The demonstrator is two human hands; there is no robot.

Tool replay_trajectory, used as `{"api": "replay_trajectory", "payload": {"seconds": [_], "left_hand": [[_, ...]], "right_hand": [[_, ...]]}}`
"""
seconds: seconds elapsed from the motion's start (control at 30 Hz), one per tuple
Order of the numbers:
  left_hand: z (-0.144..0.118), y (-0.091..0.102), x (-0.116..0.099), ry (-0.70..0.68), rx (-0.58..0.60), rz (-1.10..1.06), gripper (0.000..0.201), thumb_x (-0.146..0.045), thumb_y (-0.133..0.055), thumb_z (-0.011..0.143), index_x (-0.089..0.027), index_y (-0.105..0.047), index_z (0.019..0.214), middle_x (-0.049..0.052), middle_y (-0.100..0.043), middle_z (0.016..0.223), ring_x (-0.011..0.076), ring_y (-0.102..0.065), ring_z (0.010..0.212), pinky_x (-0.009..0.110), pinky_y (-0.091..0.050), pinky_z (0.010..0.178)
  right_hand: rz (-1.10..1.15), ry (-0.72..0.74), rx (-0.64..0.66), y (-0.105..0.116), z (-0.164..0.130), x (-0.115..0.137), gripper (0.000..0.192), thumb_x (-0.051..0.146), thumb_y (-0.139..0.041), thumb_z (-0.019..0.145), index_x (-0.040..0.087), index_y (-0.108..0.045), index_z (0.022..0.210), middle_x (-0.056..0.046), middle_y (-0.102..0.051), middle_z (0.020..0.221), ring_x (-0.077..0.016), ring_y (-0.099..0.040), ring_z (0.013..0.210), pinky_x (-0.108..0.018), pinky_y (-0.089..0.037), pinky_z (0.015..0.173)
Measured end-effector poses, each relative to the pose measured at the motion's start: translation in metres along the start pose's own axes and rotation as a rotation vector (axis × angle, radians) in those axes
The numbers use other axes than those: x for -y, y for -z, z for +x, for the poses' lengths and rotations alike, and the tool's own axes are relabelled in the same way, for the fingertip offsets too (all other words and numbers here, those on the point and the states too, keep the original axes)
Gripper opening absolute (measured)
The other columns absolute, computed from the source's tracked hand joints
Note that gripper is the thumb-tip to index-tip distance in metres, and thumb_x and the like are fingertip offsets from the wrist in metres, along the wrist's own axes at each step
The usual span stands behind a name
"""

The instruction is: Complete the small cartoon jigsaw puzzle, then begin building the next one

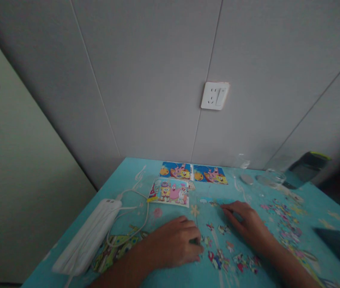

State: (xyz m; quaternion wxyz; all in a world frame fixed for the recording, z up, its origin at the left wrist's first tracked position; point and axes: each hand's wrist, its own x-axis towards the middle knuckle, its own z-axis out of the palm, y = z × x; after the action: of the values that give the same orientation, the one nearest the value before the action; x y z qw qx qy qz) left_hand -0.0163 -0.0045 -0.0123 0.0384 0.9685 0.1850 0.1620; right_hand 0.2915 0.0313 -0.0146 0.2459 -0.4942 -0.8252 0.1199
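Observation:
My right hand (245, 218) reaches over the table, thumb and index finger pinched together at the right end of a short strip of joined puzzle pieces (208, 201). The fingertips seem to be on a small puzzle piece there, partly covered by them. My left hand (179, 242) rests lower on the table with its fingers curled in; whatever they hold, if anything, is hidden. Between and below the hands lie small clusters of colourful puzzle pieces (217, 259). A cartoon picture card (170, 192) lies just beyond my left hand.
Many loose puzzle pieces (286, 222) spread at the right. Two blue cartoon cards (210, 175) lie at the back by the wall. A white power strip (88, 236) with cables runs along the left. Clear containers (274, 177) and a dark object (306, 170) stand back right.

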Motion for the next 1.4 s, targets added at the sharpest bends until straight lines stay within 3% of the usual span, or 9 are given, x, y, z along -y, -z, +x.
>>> {"api": "replay_trajectory", "payload": {"seconds": [0.47,1.03,1.4], "left_hand": [[0.004,0.002,0.001,-0.043,-0.057,-0.04,0.007,-0.024,-0.062,0.097,-0.019,-0.067,0.096,-0.001,-0.071,0.106,0.0135,-0.061,0.099,0.032,-0.041,0.094],[0.001,0.003,0.006,-0.086,-0.034,-0.03,0.015,-0.022,-0.051,0.102,-0.018,-0.065,0.104,0.002,-0.07,0.118,0.0158,-0.061,0.105,0.035,-0.04,0.095],[-0.001,0.007,0.006,-0.061,-0.031,0.03,0.017,-0.022,-0.052,0.101,-0.017,-0.066,0.11,0.004,-0.071,0.113,0.0168,-0.062,0.104,0.035,-0.043,0.094]], "right_hand": [[-0.021,0.048,-0.009,0.009,0.002,0.015,0.025,0.032,-0.049,0.101,0.025,-0.071,0.109,-0.006,-0.075,0.101,-0.0239,-0.068,0.093,-0.043,-0.05,0.089],[-0.035,0.062,-0.007,0.012,0.002,0.019,0.023,0.03,-0.051,0.1,0.022,-0.072,0.108,-0.006,-0.076,0.099,-0.0224,-0.068,0.088,-0.04,-0.048,0.087],[-0.031,0.068,-0.009,0.012,0.002,0.018,0.026,0.034,-0.049,0.1,0.024,-0.072,0.107,-0.006,-0.076,0.098,-0.0222,-0.069,0.087,-0.041,-0.049,0.085]]}}
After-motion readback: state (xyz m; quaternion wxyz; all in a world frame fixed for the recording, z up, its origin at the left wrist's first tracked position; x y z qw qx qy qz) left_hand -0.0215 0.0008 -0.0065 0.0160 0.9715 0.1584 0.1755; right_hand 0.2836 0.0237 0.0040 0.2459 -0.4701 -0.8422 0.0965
